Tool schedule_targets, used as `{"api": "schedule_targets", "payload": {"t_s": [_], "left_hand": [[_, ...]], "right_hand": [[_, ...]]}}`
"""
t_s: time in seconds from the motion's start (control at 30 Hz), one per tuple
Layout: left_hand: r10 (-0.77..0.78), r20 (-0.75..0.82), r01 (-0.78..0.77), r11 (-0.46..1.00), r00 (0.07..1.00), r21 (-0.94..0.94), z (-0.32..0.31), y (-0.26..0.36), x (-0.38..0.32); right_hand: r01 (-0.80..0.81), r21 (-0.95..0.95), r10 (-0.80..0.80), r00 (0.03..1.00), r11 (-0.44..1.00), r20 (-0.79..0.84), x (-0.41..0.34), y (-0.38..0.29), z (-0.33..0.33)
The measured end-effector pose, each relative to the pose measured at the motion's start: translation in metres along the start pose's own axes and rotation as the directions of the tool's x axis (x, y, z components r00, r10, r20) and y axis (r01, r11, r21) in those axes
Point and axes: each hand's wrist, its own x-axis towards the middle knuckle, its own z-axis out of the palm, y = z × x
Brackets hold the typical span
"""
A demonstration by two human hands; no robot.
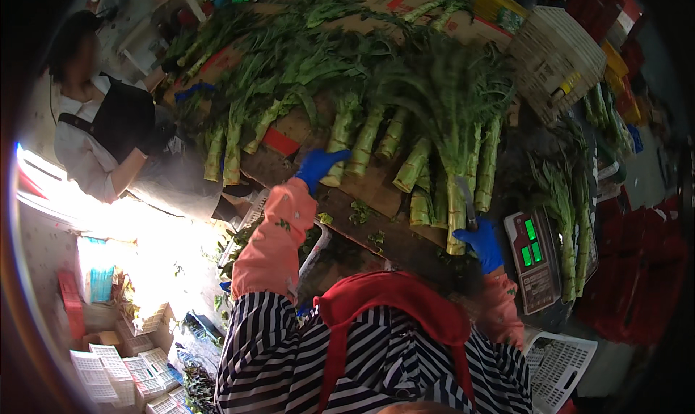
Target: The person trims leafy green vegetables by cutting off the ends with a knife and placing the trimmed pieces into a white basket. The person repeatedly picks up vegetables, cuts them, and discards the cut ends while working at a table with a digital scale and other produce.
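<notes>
Leafy celtuce stems lie across the work table [347,218], their cut ends towards me. My left hand [320,167], in a blue glove, touches the lower part of a thick celtuce stem [340,137]; whether its fingers close round the stem is hard to tell. On the right, my blue-gloved right hand [483,243] holds a knife [466,197] whose blade lies along another celtuce stem [456,218]. The fingertips of that hand are by this stem's cut end. More stems [488,164] lie beside the knife.
A digital scale [535,262] with lit displays stands at my right, celtuce [567,251] beside it. A plastic crate [556,61] is at the back right. A co-worker [108,121] in a dark apron is at the left. White baskets [136,376] are stacked at lower left.
</notes>
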Motion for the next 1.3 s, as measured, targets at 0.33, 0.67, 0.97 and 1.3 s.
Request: {"api": "schedule_targets", "payload": {"t_s": [0.33, 0.67, 0.97, 1.3], "left_hand": [[0.229, 0.352, 0.325, 0.150, 0.908, -0.934, 0.028, -0.022, -0.124], [0.262, 0.231, 0.259, -0.075, 0.937, -0.963, 0.049, -0.064, -0.143], [0.300, 0.304, 0.310, 0.029, 0.904, -0.950, 0.059, -0.052, -0.135], [0.180, 0.345, 0.246, 0.419, 0.921, -0.874, 0.099, -0.008, -0.147]], "right_hand": [[0.203, 0.293, -0.126, 0.957, 0.934, -0.263, 0.003, -0.021, -0.007], [0.386, -0.060, -0.346, 0.736, 0.921, -0.582, -0.019, 0.002, 0.001], [-0.385, -0.662, -0.226, 0.731, 0.643, -0.644, -0.067, 0.057, -0.004], [0.197, 0.433, -0.270, 0.956, 0.879, 0.113, -0.066, -0.070, 0.132]]}}
